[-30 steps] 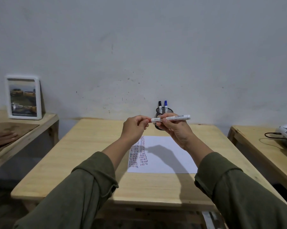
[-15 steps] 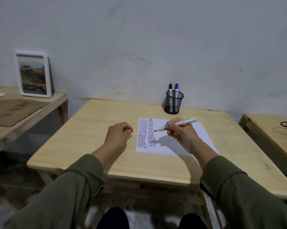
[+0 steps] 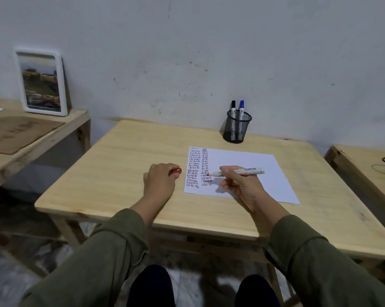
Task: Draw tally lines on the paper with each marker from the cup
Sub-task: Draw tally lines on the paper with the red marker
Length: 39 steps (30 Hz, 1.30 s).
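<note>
A white paper (image 3: pixel 249 171) lies on the wooden table (image 3: pixel 125 165), with two columns of short tally lines down its left side. My right hand (image 3: pixel 240 185) grips an uncapped white marker with a red tip (image 3: pixel 240 172); the tip rests near the bottom of the second column. My left hand (image 3: pixel 159 185) lies on the table left of the paper, closed on the red cap (image 3: pixel 176 171). A black mesh cup (image 3: pixel 237 129) stands behind the paper and holds a black-capped marker (image 3: pixel 233 110) and a blue-capped marker (image 3: pixel 241 110).
A lower wooden table at the left carries a white picture frame (image 3: pixel 42 82) and a brown mat (image 3: pixel 16 132). Another wooden table (image 3: pixel 364 165) stands at the right with a black cable on it. The wall is close behind the cup.
Both hands came down from in front of the cup, where they pulled the cap off. The right hand brought the marker tip to the paper; the left hand settled on the table with the cap.
</note>
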Each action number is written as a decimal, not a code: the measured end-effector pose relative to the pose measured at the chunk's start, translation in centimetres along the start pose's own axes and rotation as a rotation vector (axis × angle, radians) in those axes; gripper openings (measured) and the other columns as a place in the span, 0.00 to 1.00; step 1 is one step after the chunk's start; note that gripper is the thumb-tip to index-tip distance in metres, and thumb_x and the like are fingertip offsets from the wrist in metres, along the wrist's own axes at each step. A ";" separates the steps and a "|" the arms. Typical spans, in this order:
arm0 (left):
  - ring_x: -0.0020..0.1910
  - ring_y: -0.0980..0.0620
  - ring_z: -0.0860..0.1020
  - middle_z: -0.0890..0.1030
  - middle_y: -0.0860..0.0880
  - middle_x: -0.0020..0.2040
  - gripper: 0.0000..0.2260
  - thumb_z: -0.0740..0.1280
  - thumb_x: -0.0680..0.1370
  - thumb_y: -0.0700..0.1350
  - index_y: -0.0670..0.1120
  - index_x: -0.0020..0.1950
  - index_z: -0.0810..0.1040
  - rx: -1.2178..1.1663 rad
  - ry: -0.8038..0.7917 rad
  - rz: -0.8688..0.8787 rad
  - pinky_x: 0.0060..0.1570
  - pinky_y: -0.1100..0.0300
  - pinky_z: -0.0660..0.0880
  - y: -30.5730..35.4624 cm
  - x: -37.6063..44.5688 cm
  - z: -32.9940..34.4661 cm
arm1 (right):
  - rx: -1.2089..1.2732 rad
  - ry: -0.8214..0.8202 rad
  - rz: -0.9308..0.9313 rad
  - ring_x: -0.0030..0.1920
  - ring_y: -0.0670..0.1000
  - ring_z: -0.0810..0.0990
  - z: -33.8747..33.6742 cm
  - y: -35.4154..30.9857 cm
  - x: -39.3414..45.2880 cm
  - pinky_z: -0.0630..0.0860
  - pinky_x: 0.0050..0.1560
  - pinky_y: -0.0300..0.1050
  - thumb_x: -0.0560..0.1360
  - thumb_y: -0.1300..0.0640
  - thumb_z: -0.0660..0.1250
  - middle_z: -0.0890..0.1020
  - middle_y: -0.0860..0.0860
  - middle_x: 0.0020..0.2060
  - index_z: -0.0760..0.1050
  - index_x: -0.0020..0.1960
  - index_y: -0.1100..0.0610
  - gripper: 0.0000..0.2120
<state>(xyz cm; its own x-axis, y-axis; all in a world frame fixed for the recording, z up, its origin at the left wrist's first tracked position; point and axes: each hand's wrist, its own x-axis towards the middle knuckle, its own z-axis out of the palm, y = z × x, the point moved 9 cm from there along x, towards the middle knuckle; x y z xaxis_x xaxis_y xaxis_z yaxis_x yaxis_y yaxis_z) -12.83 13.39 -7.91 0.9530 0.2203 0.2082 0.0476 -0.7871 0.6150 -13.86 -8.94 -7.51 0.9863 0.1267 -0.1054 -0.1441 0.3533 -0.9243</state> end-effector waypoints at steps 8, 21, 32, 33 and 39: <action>0.61 0.47 0.73 0.82 0.50 0.58 0.12 0.62 0.78 0.47 0.52 0.61 0.77 0.019 -0.001 -0.002 0.57 0.53 0.65 -0.1 0.1 0.0 | -0.053 -0.007 -0.007 0.24 0.49 0.77 0.3 -0.1 0.0 0.77 0.26 0.38 0.74 0.66 0.65 0.78 0.55 0.27 0.78 0.49 0.68 0.06; 0.42 0.51 0.76 0.82 0.42 0.49 0.08 0.65 0.74 0.39 0.43 0.48 0.82 -0.102 -0.062 0.070 0.45 0.64 0.68 2.2 3.7 0.4 | -0.127 0.031 -0.037 0.28 0.49 0.79 -0.9 -0.7 1.2 0.78 0.31 0.37 0.74 0.64 0.67 0.78 0.58 0.32 0.79 0.48 0.65 0.05; 0.56 0.46 0.77 0.82 0.44 0.53 0.13 0.64 0.76 0.43 0.48 0.60 0.79 -0.101 -0.130 0.076 0.60 0.58 0.69 1.6 4.0 2.3 | -0.028 0.017 -0.016 0.26 0.48 0.78 -0.9 -0.4 1.3 0.78 0.29 0.37 0.75 0.66 0.65 0.79 0.55 0.28 0.78 0.49 0.67 0.06; 0.56 0.45 0.77 0.82 0.43 0.53 0.15 0.64 0.76 0.45 0.49 0.63 0.77 -0.099 -0.132 0.068 0.60 0.57 0.68 1.4 4.0 2.4 | -0.028 0.016 -0.014 0.26 0.48 0.78 -0.9 -0.4 1.2 0.78 0.29 0.37 0.75 0.66 0.65 0.79 0.55 0.28 0.78 0.49 0.67 0.06; 0.53 0.50 0.76 0.78 0.43 0.56 0.24 0.67 0.74 0.51 0.48 0.69 0.69 -0.173 -0.062 0.075 0.58 0.59 0.68 1.1 2.5 1.0 | -0.056 0.034 -0.024 0.26 0.49 0.79 -1.1 -0.6 1.2 0.78 0.29 0.37 0.75 0.65 0.66 0.80 0.56 0.28 0.78 0.50 0.66 0.06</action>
<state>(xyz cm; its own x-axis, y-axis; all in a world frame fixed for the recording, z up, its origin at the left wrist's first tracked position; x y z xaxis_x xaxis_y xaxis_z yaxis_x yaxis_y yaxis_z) -10.12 12.47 -7.43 0.9687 0.1246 0.2147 -0.0714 -0.6884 0.7218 -12.45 -10.03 -7.49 0.9917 0.0867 -0.0947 -0.1168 0.3034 -0.9457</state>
